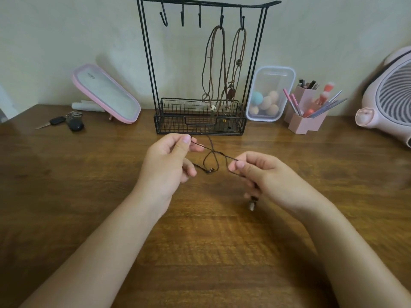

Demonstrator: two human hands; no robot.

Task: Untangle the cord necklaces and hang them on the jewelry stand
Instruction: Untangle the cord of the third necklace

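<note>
**One tangled cord between your hands, the stand straight ahead**

Your left hand [165, 162] pinches the dark cord necklace [222, 154] between thumb and finger. Your right hand [264, 174] pinches the same cord a little lower and nearer to you, with its other fingers curled in. The cord runs side to side between your hands, higher at the left hand and lower at the right. In the middle it crosses over itself and makes a small loop. A few tiny beads [210, 171] hang under the loop. A small pendant [252, 204] hangs below your right hand, just over the counter [89, 185]. One thin strand goes from the crossing toward the stand, and I cannot tell where it ends.

The jewelry stand [146, 52] is straight ahead, past both hands, close to the wall. Two brown necklaces [223, 63] hang on its two right hooks. The three empty hooks [182, 17] are on its left side, so I think your left hand has the shorter way up to them. The loop looks like it must come out first.

Farther out are a pink mirror [106, 94], keys [66, 123], a clear box [270, 72] of sponges, a pink brush holder [302, 124] and a pink fan [391, 92].
</note>
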